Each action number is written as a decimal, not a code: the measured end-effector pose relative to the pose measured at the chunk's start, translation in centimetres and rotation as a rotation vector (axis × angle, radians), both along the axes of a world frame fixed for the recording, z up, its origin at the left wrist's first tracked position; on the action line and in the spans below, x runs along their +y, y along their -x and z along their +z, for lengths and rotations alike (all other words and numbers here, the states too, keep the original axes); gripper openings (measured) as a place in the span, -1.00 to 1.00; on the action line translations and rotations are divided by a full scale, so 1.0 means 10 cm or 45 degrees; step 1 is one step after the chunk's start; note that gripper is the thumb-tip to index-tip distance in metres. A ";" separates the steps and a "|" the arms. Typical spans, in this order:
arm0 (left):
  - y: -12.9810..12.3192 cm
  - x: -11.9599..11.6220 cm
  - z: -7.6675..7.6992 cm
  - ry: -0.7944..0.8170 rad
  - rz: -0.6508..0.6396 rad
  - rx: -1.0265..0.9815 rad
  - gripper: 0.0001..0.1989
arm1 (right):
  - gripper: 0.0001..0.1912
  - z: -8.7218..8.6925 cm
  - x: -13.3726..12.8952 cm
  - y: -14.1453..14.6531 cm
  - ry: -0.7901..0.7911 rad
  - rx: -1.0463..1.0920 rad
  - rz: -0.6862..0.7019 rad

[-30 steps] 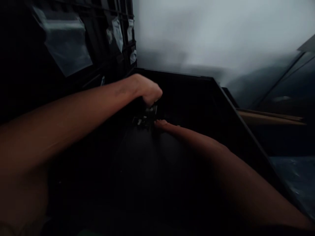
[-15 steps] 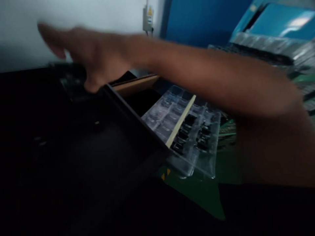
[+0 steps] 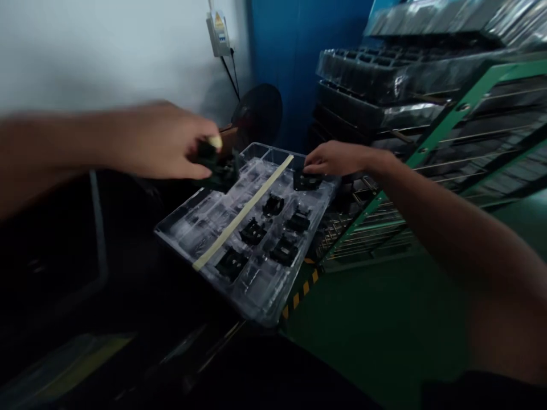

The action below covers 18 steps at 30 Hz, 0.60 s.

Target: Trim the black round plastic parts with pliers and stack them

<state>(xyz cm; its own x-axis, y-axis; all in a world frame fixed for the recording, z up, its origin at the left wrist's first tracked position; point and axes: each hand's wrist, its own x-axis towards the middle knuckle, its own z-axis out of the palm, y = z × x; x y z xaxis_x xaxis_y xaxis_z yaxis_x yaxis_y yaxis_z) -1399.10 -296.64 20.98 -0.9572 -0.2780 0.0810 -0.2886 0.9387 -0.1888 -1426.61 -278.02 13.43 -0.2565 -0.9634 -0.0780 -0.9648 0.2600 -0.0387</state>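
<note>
Two bare hands hold dark parts by a clear plastic tray.
The dark green-black part in the left hand is blurry and partly hidden by fingers, and what carries the tray is too dark to tell. Small black parts sit in pockets beside a pale yellow strip; a green metal rack stands on the green floor (it's rather dim here). The left hand reaches across with its grip closed on its part. The right hand bends down, fingers closed on a flat black part over the tray's far right corner.
</note>
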 end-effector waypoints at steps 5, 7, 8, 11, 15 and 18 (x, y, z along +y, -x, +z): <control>0.92 0.35 -0.64 -0.084 -0.051 0.002 -0.54 | -0.75 -0.28 0.05 0.21 -0.051 -0.072 0.080; 1.18 0.38 -0.88 -0.185 -0.003 0.093 -0.54 | -0.74 -0.30 0.05 0.23 -0.092 -0.076 0.079; 1.27 0.39 -0.99 -0.226 0.028 0.128 -0.55 | -0.73 -0.30 0.05 0.23 -0.115 -0.062 0.069; 1.46 0.43 -1.21 -0.277 0.116 0.153 -0.59 | -0.75 -0.29 0.06 0.22 -0.147 -0.016 0.074; 1.58 0.52 -1.38 -0.245 0.183 0.132 -0.59 | -0.76 -0.29 0.08 0.20 -0.237 -0.030 -0.022; 1.63 0.55 -1.46 -0.173 0.201 0.162 -0.58 | -0.74 -0.34 0.08 0.17 -0.318 -0.006 -0.024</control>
